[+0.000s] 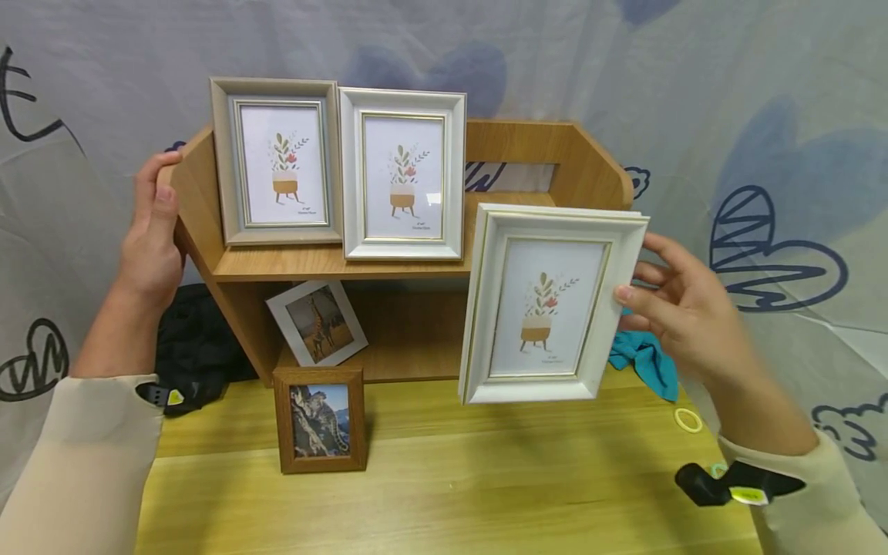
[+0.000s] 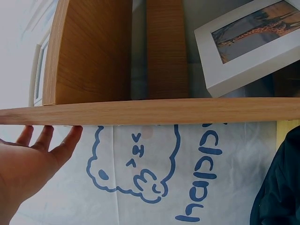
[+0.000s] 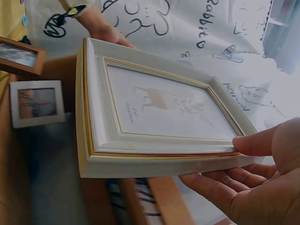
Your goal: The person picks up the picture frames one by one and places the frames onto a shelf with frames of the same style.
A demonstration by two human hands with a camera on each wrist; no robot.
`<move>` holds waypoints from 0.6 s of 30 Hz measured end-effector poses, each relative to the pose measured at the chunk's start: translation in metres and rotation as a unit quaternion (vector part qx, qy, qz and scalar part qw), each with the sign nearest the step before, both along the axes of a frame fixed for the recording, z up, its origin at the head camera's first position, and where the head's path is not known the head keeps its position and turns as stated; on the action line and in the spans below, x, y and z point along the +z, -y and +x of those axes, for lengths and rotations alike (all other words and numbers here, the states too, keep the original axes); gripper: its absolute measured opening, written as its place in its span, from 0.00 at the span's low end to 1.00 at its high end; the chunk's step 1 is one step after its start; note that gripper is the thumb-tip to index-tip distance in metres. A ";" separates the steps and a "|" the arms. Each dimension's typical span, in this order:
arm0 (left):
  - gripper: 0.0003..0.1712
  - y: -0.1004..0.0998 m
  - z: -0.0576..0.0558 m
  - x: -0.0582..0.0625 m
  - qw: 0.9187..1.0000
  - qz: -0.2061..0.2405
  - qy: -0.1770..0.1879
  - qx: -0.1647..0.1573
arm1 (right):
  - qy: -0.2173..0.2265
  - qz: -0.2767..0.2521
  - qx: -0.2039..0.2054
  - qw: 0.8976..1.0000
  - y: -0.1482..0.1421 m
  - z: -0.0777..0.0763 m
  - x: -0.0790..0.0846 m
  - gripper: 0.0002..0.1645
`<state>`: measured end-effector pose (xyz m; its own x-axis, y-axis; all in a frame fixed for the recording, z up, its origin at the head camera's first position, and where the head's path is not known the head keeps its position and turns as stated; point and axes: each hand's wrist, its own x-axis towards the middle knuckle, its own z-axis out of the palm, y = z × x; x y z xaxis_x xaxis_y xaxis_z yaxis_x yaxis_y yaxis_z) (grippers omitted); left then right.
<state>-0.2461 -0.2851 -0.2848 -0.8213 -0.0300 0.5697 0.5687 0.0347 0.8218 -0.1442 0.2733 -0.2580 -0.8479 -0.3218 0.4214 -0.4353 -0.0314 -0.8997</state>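
Observation:
In the head view my left hand (image 1: 149, 247) touches the left side panel of a wooden shelf (image 1: 409, 270). Its fingertips rest against the panel's outer side in the left wrist view. Raised before the shelf's right part, a white picture frame (image 1: 544, 324) with gold trim and a potted-plant print is gripped by my right hand (image 1: 683, 308). The thumb lies on its front border, the fingers behind its right edge. On the upper shelf a beige-grey frame (image 1: 280, 166) and another white frame (image 1: 404, 177) stand side by side with the same print.
A small white frame with a giraffe picture (image 1: 317, 322) leans tilted in the lower compartment. A brown frame with a leopard picture (image 1: 322, 420) stands on the yellow table (image 1: 444, 493). Black fabric (image 1: 197, 339) lies left, teal cloth (image 1: 645, 362) and a yellow ring (image 1: 687, 420) right.

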 end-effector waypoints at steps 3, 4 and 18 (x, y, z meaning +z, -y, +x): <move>0.24 0.000 0.000 0.000 1.000 0.002 0.004 -0.001 | -0.010 -0.006 0.003 1.000 -0.004 -0.005 0.018 0.36; 0.24 0.000 0.000 0.000 1.000 0.003 0.005 -0.001 | -0.012 -0.010 0.004 1.000 -0.005 -0.007 0.023 0.36; 0.23 -0.001 0.001 0.002 1.000 0.004 0.009 -0.001 | 0.007 -0.008 -0.072 0.997 -0.006 -0.048 0.080 0.38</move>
